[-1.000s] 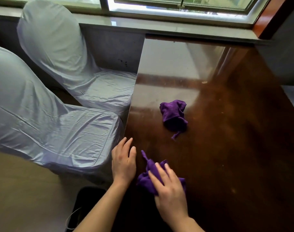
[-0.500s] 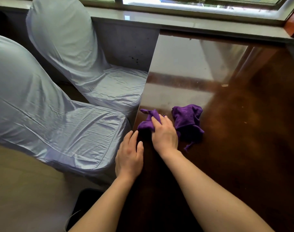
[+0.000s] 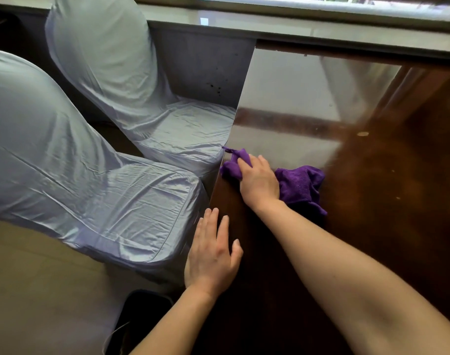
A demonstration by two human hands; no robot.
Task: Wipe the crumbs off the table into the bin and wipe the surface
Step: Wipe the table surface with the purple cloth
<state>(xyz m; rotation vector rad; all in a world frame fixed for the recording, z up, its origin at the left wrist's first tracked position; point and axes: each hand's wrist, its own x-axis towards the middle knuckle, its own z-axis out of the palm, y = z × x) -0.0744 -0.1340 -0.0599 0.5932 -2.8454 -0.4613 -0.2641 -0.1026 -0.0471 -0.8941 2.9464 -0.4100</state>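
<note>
My right hand (image 3: 258, 183) presses a purple cloth (image 3: 233, 166) flat against the glossy dark wooden table (image 3: 372, 201), right at its left edge. A second purple cloth (image 3: 302, 187) lies crumpled just right of that hand, touching it. My left hand (image 3: 212, 252) rests open, palm down, on the table's left edge, nearer to me. A few pale crumbs (image 3: 363, 134) dot the table farther right. A black bin (image 3: 142, 321) stands on the floor below the left edge, partly hidden by my left forearm.
Two chairs in pale blue covers stand left of the table, one near (image 3: 77, 180) and one farther back (image 3: 131, 93). A grey window sill (image 3: 321, 29) runs along the table's far end. The beige floor (image 3: 39, 290) shows at lower left.
My right hand has pushed its cloth away from me along the left edge, up beside the second cloth. The left hand has stayed on the table edge.
</note>
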